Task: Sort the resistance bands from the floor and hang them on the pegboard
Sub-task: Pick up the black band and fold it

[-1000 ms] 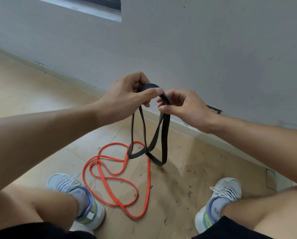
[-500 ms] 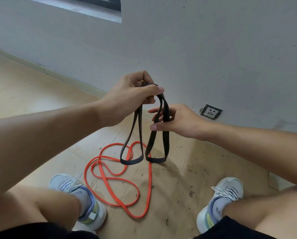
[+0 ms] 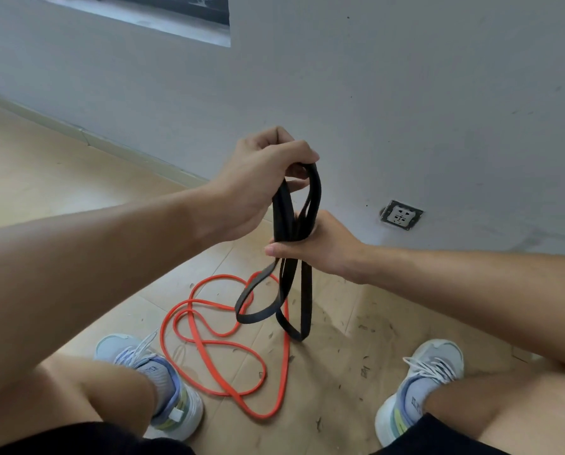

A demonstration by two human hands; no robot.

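A black resistance band [image 3: 304, 290], folded into several loops, hangs in front of me above the floor. My left hand [image 3: 261, 178] grips the top of the loops with curled fingers. Just below it, my right hand [image 3: 320, 244] wraps around the bundled strands at their middle. The lower loops dangle free under my right hand. An orange resistance band [image 3: 222, 349] lies tangled in loose curves on the wooden floor between my feet. No pegboard is in view.
I am crouched with a sneaker at the left [image 3: 163, 385] and one at the right [image 3: 422, 385]. A grey wall [image 3: 406, 93] rises close ahead with a power socket [image 3: 401, 214] near the skirting. Small debris dots the floor.
My right hand slid down the black band and closed round the gathered strands. My left hand kept the top, and the loops are now bunched together instead of spread apart.
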